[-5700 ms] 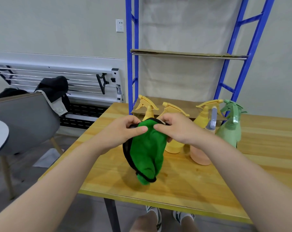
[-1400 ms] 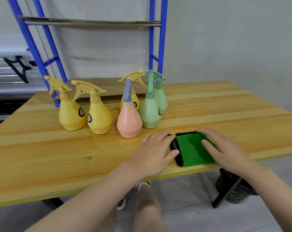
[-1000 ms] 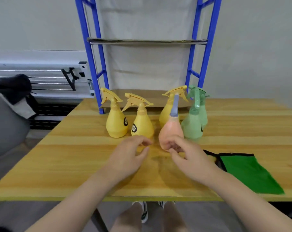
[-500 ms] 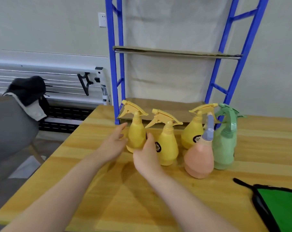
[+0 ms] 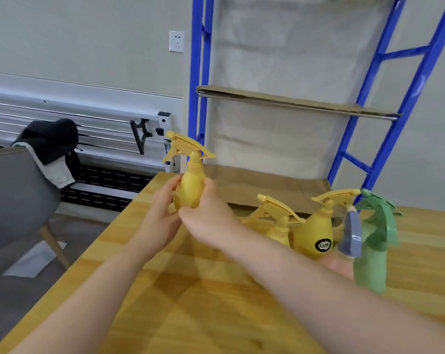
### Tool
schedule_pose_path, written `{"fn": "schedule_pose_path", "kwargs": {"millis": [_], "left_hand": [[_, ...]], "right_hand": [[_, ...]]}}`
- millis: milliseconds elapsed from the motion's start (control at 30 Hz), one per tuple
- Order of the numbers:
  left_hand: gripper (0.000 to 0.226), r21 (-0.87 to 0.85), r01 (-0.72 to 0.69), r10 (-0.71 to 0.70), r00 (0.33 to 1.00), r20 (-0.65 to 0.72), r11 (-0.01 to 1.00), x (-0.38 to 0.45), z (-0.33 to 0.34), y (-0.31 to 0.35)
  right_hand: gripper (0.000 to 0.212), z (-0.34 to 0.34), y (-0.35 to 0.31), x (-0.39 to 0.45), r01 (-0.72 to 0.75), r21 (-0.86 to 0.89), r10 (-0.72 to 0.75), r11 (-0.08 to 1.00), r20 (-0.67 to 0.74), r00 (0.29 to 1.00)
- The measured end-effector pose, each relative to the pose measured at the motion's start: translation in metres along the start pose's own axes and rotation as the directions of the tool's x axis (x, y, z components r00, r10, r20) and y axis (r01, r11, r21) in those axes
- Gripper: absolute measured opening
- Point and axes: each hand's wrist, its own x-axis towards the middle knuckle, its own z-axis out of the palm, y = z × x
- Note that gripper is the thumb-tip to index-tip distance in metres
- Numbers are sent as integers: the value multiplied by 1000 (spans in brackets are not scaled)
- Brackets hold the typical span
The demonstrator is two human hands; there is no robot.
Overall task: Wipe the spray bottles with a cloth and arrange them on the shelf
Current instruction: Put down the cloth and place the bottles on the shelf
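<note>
While both forearms reach out over the table, this is what I see from the head camera.

Left hand (image 5: 162,213): I have it raised above the wooden table (image 5: 216,302), fingers curled round the left side of the yellow bottle (image 5: 189,190), thumb up against its body.

Right hand (image 5: 208,213): my forearm crosses in from lower right; the fingers wrap the bottle's right side and underside, so both hands grip it together.

Held bottle: pear-shaped, plain yellow, upright, with a yellow trigger head (image 5: 184,148) whose nozzle points left. It is lifted clear of the table, in front of the blue shelf frame (image 5: 199,98).

Bottle relative to hands: its lower body sits between my two palms; the neck and trigger stand free above them.

Other bottles: two more yellow ones (image 5: 315,233) stand on the table to the right, one half hidden by my right arm; just beside them a peach bottle with a grey-blue trigger (image 5: 351,233) and green bottles (image 5: 372,251).

Shelf: the cardboard-lined lower board (image 5: 262,187) lies behind the standing bottles; the upper board (image 5: 292,102) is higher up.

Cloth: I cannot see it.
</note>
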Motion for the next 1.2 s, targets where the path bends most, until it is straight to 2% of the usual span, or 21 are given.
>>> {"fn": "schedule_pose_path", "kwargs": {"millis": [100, 167, 300, 467, 533, 633, 700, 933, 1033, 1200], "left_hand": [[64, -43, -51, 48, 997, -61, 998, 16, 9, 10], [62, -91, -71, 66, 997, -48, 993, 28, 21, 15], [59, -70, -87, 89, 996, 28, 994, 53, 46, 21], [66, 85, -53, 48, 998, 51, 995, 87, 78, 8], [66, 125, -35, 30, 999, 37, 992, 98, 89, 2], [66, 181, -10, 11, 1000, -3, 983, 119, 99, -4], [65, 225, 19, -14, 1000, -27, 974, 133, 104, -10], [67, 296, 95, -96, 995, -10, 950, 166, 111, -35], [66, 293, 124, -129, 992, -5, 948, 172, 111, -43], [68, 293, 137, -142, 990, -5, 946, 181, 110, -46]], "right_hand": [[66, -41, -16, 15, 0, -105, 1, 994, 12, 1000], [65, -69, -23, 29, -32, -185, 35, 982, 13, 999], [36, -114, -20, 63, -89, -188, 113, 978, 124, 986], [56, -150, 2, 101, -241, -86, 254, 967, 198, 947], [45, -152, 14, 116, -236, -40, 240, 971, 152, 959], [11, -148, 28, 141, -195, -3, 194, 981, 69, 978], [4, -144, 32, 155, -196, 30, 194, 980, 61, 979], [33, -127, 44, 194, -234, 79, 229, 969, 71, 971], [42, -122, 52, 204, -247, 86, 236, 965, 122, 964], [44, -120, 55, 205, -261, -4, 253, 965, 255, 933]]}}
